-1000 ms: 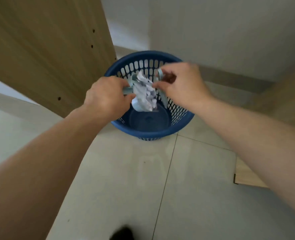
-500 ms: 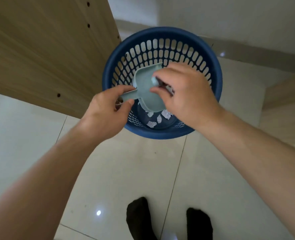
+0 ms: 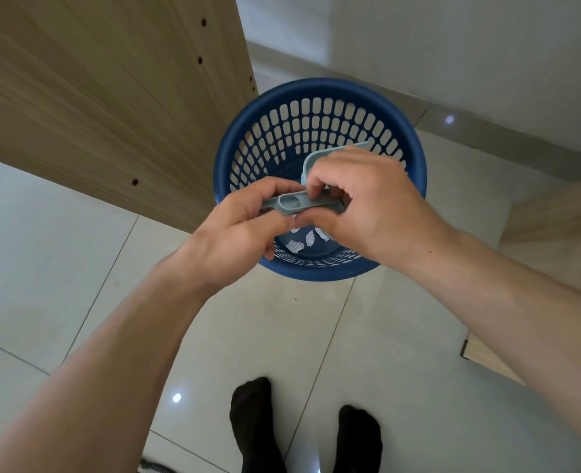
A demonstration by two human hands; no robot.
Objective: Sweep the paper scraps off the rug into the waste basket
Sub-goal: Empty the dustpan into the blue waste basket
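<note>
Hands [image 3: 238,230] [image 3: 371,206] grip dustpan [image 3: 296,203] over basket [image 3: 319,131].

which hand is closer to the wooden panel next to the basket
Left. The left hand sits at the near-left rim of the waste basket, just in front of the wooden panel. The right hand is over the basket's right half, farther from it.

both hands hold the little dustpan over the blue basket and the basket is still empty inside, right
Not quite. The head view shows white paper scraps lying on the bottom of the blue basket. The rest stands: the left hand and right hand hold the dustpan over it.
</note>
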